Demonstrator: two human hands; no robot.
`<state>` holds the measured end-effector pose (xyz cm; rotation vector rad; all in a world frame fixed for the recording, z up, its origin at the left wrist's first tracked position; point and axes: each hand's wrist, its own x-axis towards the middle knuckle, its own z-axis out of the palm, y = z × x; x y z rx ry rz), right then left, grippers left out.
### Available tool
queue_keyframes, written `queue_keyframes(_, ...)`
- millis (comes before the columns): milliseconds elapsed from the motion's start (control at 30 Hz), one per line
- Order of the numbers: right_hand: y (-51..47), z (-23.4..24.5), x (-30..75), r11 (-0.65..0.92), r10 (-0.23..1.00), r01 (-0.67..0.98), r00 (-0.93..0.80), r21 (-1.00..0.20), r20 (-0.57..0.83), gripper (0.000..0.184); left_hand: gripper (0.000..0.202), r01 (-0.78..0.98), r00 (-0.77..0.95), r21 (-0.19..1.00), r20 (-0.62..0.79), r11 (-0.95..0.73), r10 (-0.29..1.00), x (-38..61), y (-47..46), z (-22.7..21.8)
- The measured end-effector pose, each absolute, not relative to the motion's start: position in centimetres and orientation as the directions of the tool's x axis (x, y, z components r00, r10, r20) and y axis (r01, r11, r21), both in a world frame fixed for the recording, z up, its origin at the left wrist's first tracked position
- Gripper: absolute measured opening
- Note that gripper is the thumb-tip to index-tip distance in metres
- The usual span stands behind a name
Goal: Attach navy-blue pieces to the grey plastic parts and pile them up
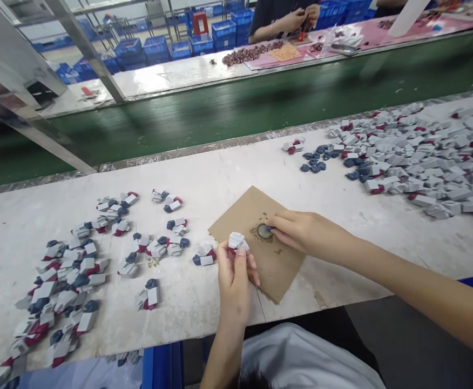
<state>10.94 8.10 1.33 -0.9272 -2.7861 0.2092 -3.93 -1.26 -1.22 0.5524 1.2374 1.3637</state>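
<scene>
My left hand (233, 273) is closed on a small grey plastic part (236, 240) with a bit of red under it, held just above the left edge of a brown cardboard square (277, 265). My right hand (297, 229) reaches over the cardboard with its fingertips pinched at a small round dish of tiny brass pieces (264, 231). What the fingertips hold, if anything, is too small to make out.
Grey, red and blue assembled parts (70, 270) lie spread on the white bench at the left. A large heap of grey parts (423, 156) and some blue caps (315, 159) lies at the right. A green conveyor belt (228, 113) runs behind. Another person works at the far bench (289, 21).
</scene>
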Motion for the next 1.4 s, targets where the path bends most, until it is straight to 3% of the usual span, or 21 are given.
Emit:
queue_keyframes(100, 8.3, 1.4, 10.3, 0.864, 0.496, 0.500, -0.865, 0.060, 0.071, 0.015, 0.009, -0.332, -0.226, 0.914, -0.316, 0.232, 0.921, -4.0, -1.1, -1.2)
queue_keyframes(167, 8.1, 1.4, 9.8, 0.891, 0.423, 0.421, -0.906, 0.170, 0.030, 0.016, 0.011, -0.274, -0.215, 0.924, -0.328, 0.265, 0.920, -4.0, -1.0, -1.0)
queue_keyframes(333, 7.9, 1.7, 8.8, 0.904, 0.352, 0.335, -0.936, 0.267, -0.020, 0.018, 0.016, -0.220, -0.211, 0.929, -0.344, 0.299, 0.915, -4.0, -0.8, -0.8)
queue_keyframes(400, 8.1, 2.1, 8.9, 0.912, 0.370, 0.349, -0.926, 0.214, -0.067, 0.017, 0.016, -0.235, -0.229, 0.929, -0.338, 0.285, 0.913, -4.0, -0.8, -0.8)
queue_keyframes(467, 8.4, 2.7, 9.3, 0.905, 0.425, 0.420, -0.902, 0.069, -0.080, 0.014, 0.016, -0.280, -0.246, 0.926, -0.324, 0.253, 0.913, -4.0, -0.8, -0.8)
queue_keyframes(567, 8.5, 3.8, 10.0, 0.763, 0.588, 0.560, -0.809, -0.323, -0.013, 0.009, 0.018, -0.360, -0.228, 0.911, -0.293, 0.199, 0.928, -4.2, -1.0, -0.9)
queue_keyframes(633, 8.1, 4.5, 10.4, 0.593, 0.687, 0.560, -0.727, -0.579, 0.000, 0.010, 0.018, -0.400, -0.214, 0.901, -0.272, 0.170, 0.938, -4.4, -1.2, -0.8)
queue_keyframes(733, 7.1, 5.5, 10.5, 0.379, 0.754, 0.491, -0.656, -0.784, -0.046, 0.011, 0.016, -0.483, -0.231, 0.862, -0.293, 0.152, 0.928, -4.3, -1.4, -0.4)
queue_keyframes(867, 5.8, 6.3, 10.3, 0.265, 0.778, 0.409, -0.625, -0.873, -0.056, 0.008, 0.016, -0.604, -0.255, 0.786, -0.344, 0.129, 0.904, -4.0, -1.7, 0.4)
queue_keyframes(967, 5.2, 6.6, 10.1, 0.258, 0.802, 0.356, -0.598, -0.898, -0.007, 0.018, 0.016, -0.619, -0.247, 0.778, -0.326, 0.110, 0.913, -3.8, -2.0, 0.8)
queue_keyframes(1400, 4.5, 7.1, 10.3, 0.466, 0.770, 0.310, -0.604, -0.829, 0.207, 0.006, 0.014, -0.522, -0.334, 0.850, -0.276, 0.067, 0.901, -3.3, -2.3, 2.1)
